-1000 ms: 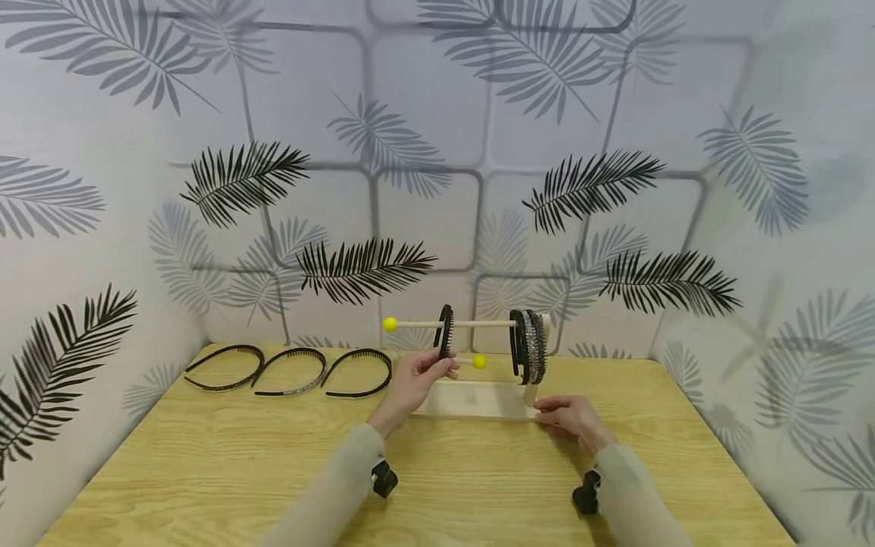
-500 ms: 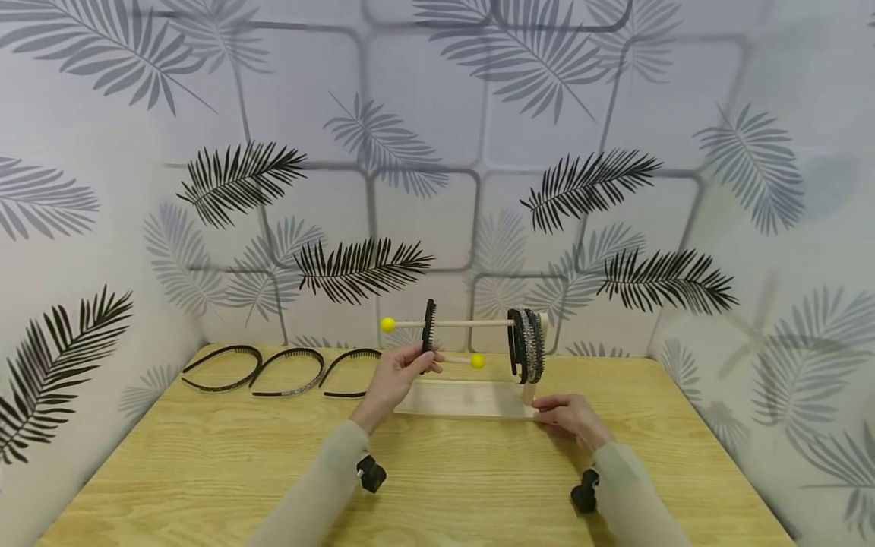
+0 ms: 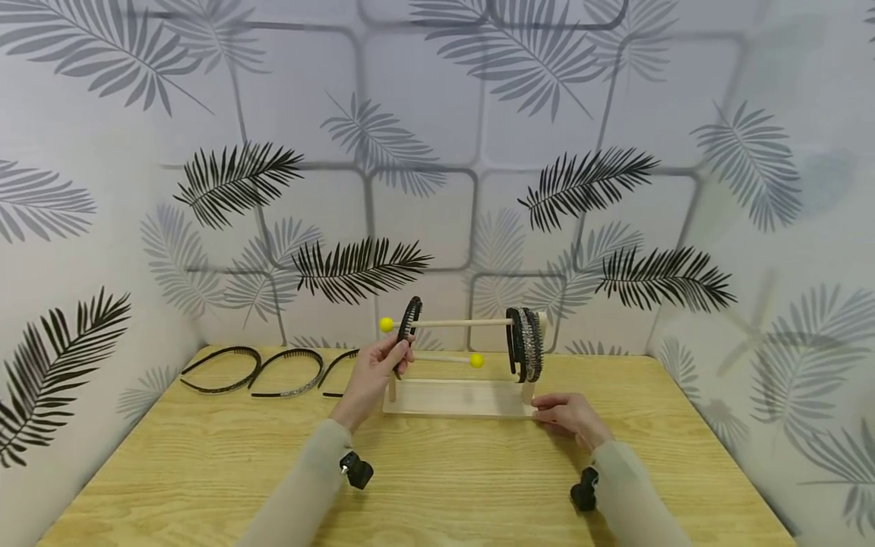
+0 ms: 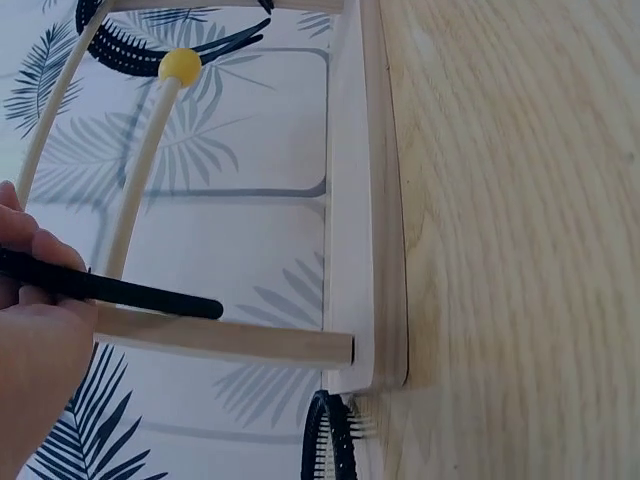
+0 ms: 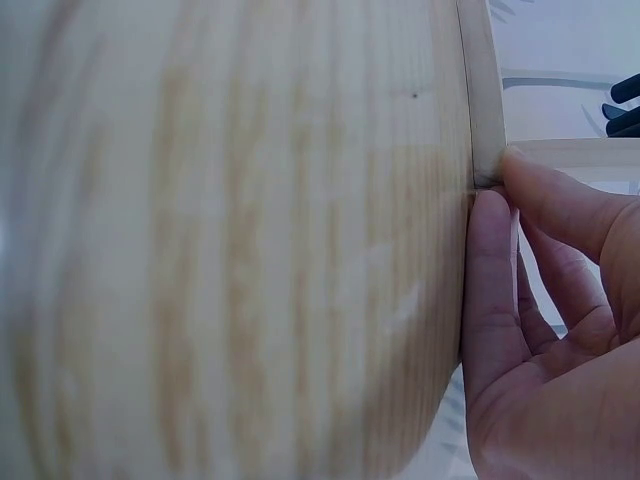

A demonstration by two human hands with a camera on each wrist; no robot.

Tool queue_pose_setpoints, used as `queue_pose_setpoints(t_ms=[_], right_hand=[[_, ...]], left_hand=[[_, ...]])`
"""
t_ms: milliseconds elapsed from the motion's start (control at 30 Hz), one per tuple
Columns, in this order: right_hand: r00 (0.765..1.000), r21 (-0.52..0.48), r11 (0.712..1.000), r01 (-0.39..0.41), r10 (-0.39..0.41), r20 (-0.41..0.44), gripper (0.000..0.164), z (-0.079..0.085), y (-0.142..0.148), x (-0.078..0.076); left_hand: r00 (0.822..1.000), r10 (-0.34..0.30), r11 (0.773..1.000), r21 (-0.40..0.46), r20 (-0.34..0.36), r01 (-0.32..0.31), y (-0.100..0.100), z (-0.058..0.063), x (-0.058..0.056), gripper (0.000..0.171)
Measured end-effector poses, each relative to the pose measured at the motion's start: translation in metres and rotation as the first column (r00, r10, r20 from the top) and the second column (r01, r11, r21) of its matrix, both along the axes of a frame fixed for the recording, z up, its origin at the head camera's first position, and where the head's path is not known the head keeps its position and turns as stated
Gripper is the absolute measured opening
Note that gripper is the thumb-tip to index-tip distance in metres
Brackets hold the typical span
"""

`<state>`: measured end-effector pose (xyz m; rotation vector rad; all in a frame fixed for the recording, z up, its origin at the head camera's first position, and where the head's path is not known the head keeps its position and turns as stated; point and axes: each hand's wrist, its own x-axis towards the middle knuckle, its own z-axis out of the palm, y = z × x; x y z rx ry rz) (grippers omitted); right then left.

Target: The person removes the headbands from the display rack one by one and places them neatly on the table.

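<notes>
My left hand (image 3: 372, 372) pinches a black toothed headband (image 3: 412, 315) near its lower end. The headband stands tilted at the left part of the upper rod (image 3: 465, 323), close to the yellow ball (image 3: 386, 324). In the left wrist view, one black arm of that headband (image 4: 150, 296) sticks out past the thumb. My right hand (image 3: 570, 418) grips the right end of the wooden stand's base (image 3: 458, 399), thumb by the post in the right wrist view. Several black and glittery headbands (image 3: 525, 346) hang together at the rod's right end.
Three headbands lie in a row on the table at left: a black one (image 3: 222, 389), a glittery one (image 3: 301, 387) and another (image 3: 333, 394) partly behind my left hand. A lower rod ends in a second yellow ball (image 3: 476, 361). A patterned wall stands behind.
My left hand has moved left with the headband, along the upper rod to near its yellow ball, and the headband has turned at an angle. My right hand stays at the base.
</notes>
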<state>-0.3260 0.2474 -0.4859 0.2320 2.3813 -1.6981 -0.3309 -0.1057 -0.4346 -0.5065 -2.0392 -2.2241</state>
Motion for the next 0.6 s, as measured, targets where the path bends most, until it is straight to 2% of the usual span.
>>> queue_pose_setpoints(t_ms=[167,333,600], right_hand=[[1.0,-0.004,1.0,-0.006,0.006,-0.002,0.033,-0.001,0.0,0.0],[1.0,0.008,1.0,0.005,-0.005,0.003,0.032,-0.001,0.001,-0.002],[1.0,0.003,1.0,0.001,-0.001,0.01,0.033,-0.001,0.001,-0.002]], left_hand=[[1.0,-0.016,1.0,0.007,0.005,0.016,-0.008,0.003,0.001,0.041],[1.0,-0.006,1.0,-0.014,0.005,0.006,-0.013,0.009,0.003,0.037],[0.999,0.035,0.999,-0.031,-0.018,-0.035,-0.025,0.005,0.003,0.034]])
